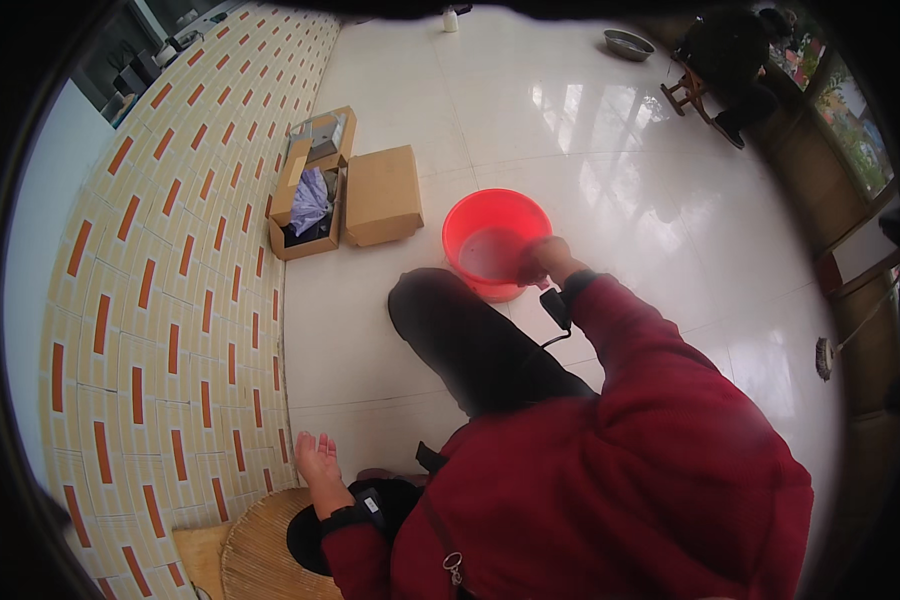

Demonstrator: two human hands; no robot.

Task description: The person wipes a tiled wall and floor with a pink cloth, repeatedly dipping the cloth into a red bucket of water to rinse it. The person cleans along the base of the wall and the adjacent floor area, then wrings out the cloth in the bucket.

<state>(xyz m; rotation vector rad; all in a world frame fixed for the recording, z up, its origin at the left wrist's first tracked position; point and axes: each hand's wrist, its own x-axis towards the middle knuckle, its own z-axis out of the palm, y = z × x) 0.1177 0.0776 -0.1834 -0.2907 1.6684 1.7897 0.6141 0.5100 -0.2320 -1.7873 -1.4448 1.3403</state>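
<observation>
A red plastic basin (487, 214) stands on the floor before my knee; a little greyish liquid seems to lie in its bottom. My right hand (549, 257) grips its near right rim, with the fingers partly hidden and blurred. Low at the left, my left hand (316, 456) is held up near the tiled wall (195, 315). Its fingers are slightly bent and it holds nothing. Below that hand is a round woven mat or seat (259, 551).
A closed cardboard box (382, 193) sits beside an open one (307, 244) holding a purple bag (311, 201). Farther off are a metal basin (628, 46), a white bottle (450, 21) and a person (727, 52) on a wooden stool (688, 91). A brush (823, 358) is at right.
</observation>
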